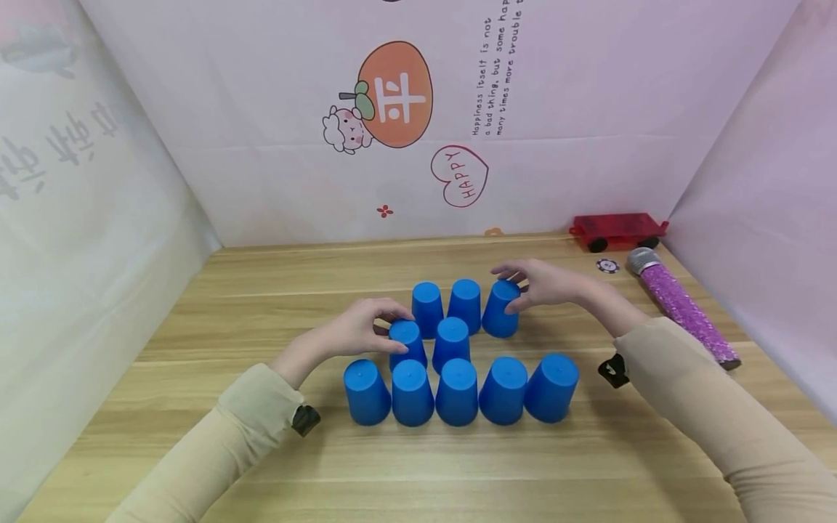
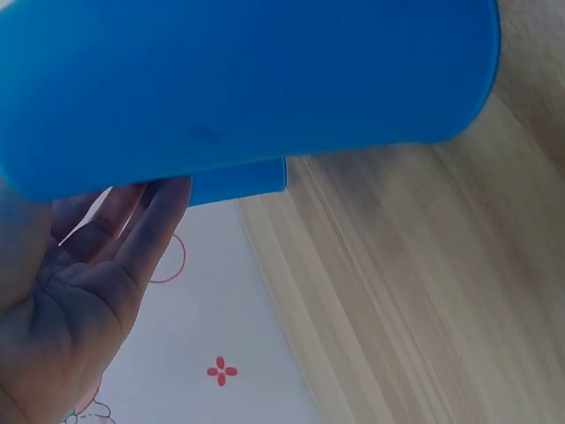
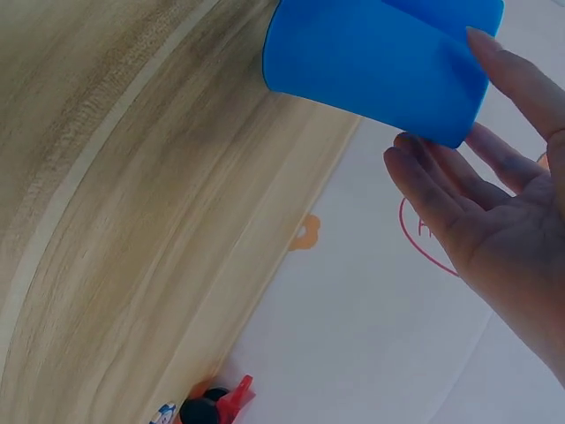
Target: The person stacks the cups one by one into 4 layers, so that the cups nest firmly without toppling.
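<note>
Several blue plastic cups stand upside down in three rows on the wooden table. My left hand [image 1: 366,328] holds the left cup [image 1: 407,341] of the middle row, thumb on the near side and fingers round the far side. Beside it stands the other middle-row cup [image 1: 451,343]. At the back right, my right hand [image 1: 539,283] has its thumb and fingers about the rightmost cup [image 1: 500,312] of the back row of three. In the right wrist view the thumb touches that cup [image 3: 380,71], with the fingers on its other side. The front row [image 1: 458,396] holds several cups side by side.
A red toy car base [image 1: 617,229] sits at the back right corner. Near it lie a poker chip [image 1: 607,266] and a microphone with a glittery purple handle [image 1: 683,305]. White printed sheets [image 1: 275,181] wall the table at the back and both sides.
</note>
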The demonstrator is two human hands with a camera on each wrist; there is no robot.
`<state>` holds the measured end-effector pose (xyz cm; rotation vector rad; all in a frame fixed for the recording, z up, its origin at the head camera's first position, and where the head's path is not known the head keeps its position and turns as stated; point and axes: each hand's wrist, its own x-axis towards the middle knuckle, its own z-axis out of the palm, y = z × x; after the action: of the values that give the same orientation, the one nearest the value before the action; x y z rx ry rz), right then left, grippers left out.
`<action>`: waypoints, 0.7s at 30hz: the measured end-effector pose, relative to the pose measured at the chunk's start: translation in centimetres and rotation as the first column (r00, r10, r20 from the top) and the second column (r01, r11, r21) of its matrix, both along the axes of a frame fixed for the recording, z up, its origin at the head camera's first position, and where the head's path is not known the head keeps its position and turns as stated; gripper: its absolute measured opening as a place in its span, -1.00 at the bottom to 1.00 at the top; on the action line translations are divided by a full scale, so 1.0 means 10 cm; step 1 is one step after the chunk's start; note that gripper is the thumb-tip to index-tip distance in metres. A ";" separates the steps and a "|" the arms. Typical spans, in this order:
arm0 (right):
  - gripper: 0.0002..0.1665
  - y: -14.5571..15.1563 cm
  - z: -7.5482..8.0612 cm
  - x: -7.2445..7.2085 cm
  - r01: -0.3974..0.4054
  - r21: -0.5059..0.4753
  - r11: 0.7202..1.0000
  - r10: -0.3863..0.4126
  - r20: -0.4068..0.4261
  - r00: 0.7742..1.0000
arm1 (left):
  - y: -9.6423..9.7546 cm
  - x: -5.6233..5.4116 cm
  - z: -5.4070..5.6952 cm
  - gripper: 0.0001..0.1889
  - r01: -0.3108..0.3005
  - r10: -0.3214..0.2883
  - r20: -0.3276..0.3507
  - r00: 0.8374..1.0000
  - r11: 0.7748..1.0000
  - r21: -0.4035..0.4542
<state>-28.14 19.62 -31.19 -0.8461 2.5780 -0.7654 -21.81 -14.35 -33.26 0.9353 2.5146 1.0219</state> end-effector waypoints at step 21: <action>-0.39 0.43 0.06 0.50 0.066 -0.146 0.987 -0.076 -0.069 0.995 | -0.42 -0.07 0.13 -0.54 -0.095 0.095 -0.022 0.995 0.995 -0.001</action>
<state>-23.10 23.90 -30.57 -0.8430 2.6570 -0.9674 -22.46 -18.51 -31.92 0.8382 2.5999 1.0415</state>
